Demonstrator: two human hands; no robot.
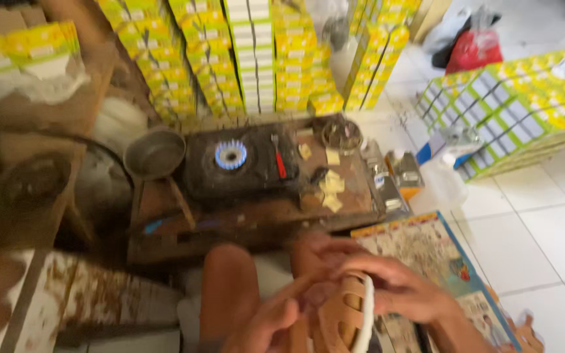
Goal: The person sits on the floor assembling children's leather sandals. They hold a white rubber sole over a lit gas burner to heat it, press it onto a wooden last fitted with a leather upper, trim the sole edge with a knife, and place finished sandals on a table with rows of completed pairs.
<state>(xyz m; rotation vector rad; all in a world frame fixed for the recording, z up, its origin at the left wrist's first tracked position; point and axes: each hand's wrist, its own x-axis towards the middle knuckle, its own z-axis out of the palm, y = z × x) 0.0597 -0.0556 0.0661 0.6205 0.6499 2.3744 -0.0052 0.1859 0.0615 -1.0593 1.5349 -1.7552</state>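
Note:
Both of my hands are low in the middle of the head view, blurred by motion. My left hand (266,323) and my right hand (393,284) are closed around a tan, woven-looking object with a white rim (351,314), held above my knees (227,287). What the object is cannot be told. Just beyond my hands a low wooden table (256,219) carries a dark gas burner with a lit blue flame (231,155).
A metal pan (154,154) stands left of the burner, a red-handled tool (278,163) and pale scraps (332,186) to its right. Stacks of yellow-green boxes (256,52) rise behind and at the right (524,111). A colourful printed sheet (439,261) lies on white floor tiles.

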